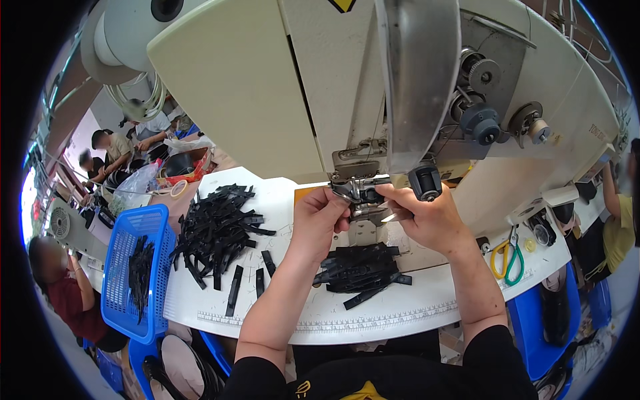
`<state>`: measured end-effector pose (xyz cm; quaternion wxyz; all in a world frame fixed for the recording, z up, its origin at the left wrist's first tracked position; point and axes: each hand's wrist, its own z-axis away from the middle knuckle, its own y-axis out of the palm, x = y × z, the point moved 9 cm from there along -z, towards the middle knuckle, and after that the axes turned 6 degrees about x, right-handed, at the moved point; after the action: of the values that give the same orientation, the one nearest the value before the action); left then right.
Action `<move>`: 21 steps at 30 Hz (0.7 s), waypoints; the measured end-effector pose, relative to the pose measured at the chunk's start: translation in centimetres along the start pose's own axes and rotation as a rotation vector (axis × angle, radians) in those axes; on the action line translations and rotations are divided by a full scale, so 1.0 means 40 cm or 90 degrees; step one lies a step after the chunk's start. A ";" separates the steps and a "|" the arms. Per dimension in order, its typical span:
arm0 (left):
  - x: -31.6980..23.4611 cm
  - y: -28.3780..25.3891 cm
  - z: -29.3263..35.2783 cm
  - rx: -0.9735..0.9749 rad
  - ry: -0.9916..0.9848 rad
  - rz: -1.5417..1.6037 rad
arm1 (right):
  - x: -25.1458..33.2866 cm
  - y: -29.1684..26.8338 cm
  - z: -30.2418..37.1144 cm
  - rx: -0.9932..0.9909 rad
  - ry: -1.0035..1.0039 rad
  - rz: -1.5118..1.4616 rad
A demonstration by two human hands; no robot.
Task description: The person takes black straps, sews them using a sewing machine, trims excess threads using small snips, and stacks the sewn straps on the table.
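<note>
Nearest us: ruler strip (373, 323), front edge of the worktop (280, 210), this side of the presser foot (366, 193) on the cream sewing machine (227, 87). Stack of black strips (363, 267), just before the foot. Scissors (511, 249), yellow and green handles, right of it. Hands, two, at the foot: left hand (316, 217), thumb and fingers drawn together; right hand (430, 220), fingers bent, pale pointed tip beneath. Whether either grips a strip, we cannot tell. Loose pile of black strips (217, 230), left of the foot; blue basket (159, 293) holding more, farther left. Last, we record seated people (120, 152), beyond the foot, well left.
</note>
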<state>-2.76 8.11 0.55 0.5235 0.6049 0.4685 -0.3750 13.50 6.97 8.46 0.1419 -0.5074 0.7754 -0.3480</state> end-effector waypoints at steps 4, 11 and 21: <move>-0.013 0.004 0.014 0.008 -0.007 -0.010 | 0.013 -0.013 -0.002 -0.006 -0.008 -0.011; -0.037 -0.008 0.094 -0.049 -0.020 0.015 | 0.019 -0.041 0.009 0.044 0.050 -0.057; 0.022 0.100 0.219 0.052 -0.050 0.010 | 0.202 -0.085 0.071 -0.040 0.028 0.074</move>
<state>1.65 -0.41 -0.65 0.5194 0.6140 0.4273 -0.4132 13.86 -2.14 9.81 0.1290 -0.4578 0.8171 -0.3258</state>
